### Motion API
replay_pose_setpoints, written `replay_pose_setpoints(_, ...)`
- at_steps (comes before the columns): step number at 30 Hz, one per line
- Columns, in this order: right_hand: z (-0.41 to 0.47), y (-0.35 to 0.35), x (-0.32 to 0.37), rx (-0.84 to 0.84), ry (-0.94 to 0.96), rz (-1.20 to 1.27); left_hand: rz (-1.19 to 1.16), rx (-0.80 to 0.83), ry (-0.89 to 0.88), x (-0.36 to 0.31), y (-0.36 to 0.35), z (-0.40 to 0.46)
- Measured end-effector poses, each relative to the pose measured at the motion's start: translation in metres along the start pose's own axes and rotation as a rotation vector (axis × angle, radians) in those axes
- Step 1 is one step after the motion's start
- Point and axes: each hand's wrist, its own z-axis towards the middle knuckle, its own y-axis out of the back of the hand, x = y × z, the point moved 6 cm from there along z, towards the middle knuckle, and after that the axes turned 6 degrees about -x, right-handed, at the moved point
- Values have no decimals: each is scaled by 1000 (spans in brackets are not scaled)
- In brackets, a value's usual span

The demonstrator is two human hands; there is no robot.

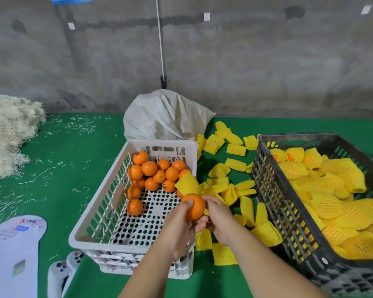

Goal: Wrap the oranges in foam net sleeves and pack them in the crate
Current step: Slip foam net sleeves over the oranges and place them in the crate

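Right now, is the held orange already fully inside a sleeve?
No, the orange shows bare peel in both hands, with the sleeve only at its far side.

Fruit-packing shed: crates (289, 190), concrete wall (246, 61)

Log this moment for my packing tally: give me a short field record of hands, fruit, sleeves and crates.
left hand: grips the held orange
right hand: pinches the sleeve, which sits at the orange's far side, not yet pulled over it
white crate: bare oranges at the far end
dark crate: wrapped oranges
loose sleeves: scattered on the green mat between the crates
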Motion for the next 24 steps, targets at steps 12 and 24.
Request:
replay_pose_setpoints(12, -12, 0, 20, -4, 176, 274, 211, 10, -191, -7, -6, -14)
replay_pose_setpoints(24, 0, -4, 12, -144, 129, 43, 155, -60, -14, 2, 9, -3)
